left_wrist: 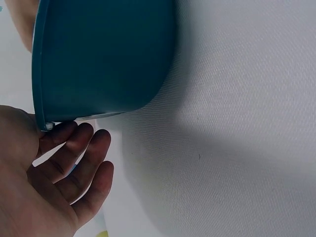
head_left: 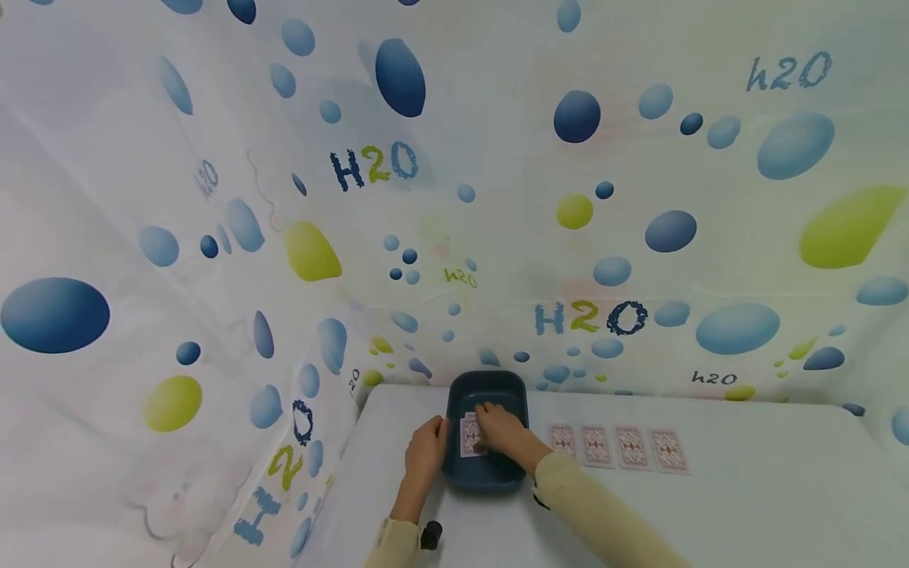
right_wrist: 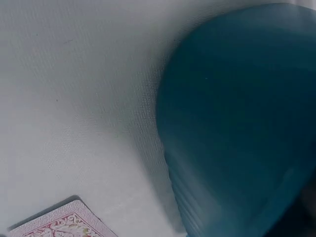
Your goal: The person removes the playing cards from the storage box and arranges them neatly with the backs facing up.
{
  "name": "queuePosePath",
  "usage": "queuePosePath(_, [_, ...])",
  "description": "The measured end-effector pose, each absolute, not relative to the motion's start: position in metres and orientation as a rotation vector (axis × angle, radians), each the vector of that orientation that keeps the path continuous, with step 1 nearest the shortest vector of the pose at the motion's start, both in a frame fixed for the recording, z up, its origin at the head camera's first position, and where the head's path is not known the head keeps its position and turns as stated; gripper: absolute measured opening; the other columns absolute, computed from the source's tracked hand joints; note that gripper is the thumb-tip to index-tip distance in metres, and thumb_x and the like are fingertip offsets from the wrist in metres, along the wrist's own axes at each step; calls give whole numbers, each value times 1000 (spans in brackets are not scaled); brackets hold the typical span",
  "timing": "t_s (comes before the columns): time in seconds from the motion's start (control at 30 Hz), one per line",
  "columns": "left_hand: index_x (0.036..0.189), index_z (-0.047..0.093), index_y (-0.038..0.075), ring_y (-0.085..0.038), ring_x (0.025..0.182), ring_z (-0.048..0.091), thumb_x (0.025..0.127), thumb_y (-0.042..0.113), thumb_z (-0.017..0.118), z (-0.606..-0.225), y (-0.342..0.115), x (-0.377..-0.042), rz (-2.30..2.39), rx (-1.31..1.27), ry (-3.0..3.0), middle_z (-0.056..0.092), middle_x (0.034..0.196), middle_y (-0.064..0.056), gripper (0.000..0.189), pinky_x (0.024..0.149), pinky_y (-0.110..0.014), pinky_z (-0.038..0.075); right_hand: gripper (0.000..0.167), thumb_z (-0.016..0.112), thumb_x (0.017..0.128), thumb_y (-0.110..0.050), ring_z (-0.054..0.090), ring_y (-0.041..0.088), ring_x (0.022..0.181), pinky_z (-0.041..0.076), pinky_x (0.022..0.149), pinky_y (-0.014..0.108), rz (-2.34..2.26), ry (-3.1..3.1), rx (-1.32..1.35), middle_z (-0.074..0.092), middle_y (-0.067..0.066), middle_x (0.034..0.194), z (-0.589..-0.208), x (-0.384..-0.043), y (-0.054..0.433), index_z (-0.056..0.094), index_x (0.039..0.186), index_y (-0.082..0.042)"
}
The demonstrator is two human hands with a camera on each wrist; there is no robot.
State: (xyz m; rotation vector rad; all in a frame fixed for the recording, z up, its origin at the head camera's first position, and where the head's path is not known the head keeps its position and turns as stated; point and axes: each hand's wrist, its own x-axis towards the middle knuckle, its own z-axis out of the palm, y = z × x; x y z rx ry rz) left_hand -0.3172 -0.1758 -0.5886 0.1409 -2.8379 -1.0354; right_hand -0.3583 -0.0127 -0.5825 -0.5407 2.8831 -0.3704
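A dark teal plastic bin (head_left: 486, 483) stands on the white table. My left hand (head_left: 426, 448) grips its left rim; in the left wrist view the fingers of that left hand (left_wrist: 74, 173) curl against the outside wall of the bin (left_wrist: 108, 59). Inside the bin, my right hand (head_left: 503, 430) holds a red-and-white patterned playing card (head_left: 469, 438) by its right side, back facing up. The right wrist view shows the outer wall of the bin (right_wrist: 237, 113), which hides the right hand.
To the right of the bin, several playing cards lie back up in a row, among them one card (head_left: 632, 448) and the end card (head_left: 669, 451). A corner of a card (right_wrist: 66, 222) shows beside the bin. A printed sheet (head_left: 497, 237) hangs behind the table.
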Motion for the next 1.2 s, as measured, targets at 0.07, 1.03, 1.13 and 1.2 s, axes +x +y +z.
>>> queuePosePath(0.07, [80,55,13,-15,60,43,106,28,49,-589,-175,-316,-1027,123,-2833,47,68,0,31,53,-30,34,79,82,83,-36,51,33,134,44,108,48,-360,2869,-540,51,15,146,-585,-358,-12,45,146,-6])
queuePosePath(1.03, [77,53,13,-15,58,42,106,27,50,-588,-171,-317,-1004,119,-2814,44,66,0,32,52,-29,32,51,74,89,-10,61,30,98,54,81,43,-649,2969,-667,61,17,114,-584,-359,1,43,128,-5])
queuePosePath(1.13, [77,52,13,-15,58,42,106,27,50,-589,-173,-317,-1007,120,-2816,44,66,0,32,52,-30,32,38,66,93,-2,61,21,81,51,69,35,-890,2857,-692,63,13,101,-584,-361,1,43,122,-5])
queuePosePath(1.2, [77,52,13,-15,58,42,106,27,50,-590,-174,-317,-1005,121,-2818,44,67,0,32,52,-30,32,34,64,94,-1,60,18,78,50,66,32,-1022,2771,-676,64,13,99,-582,-360,2,44,121,-4])
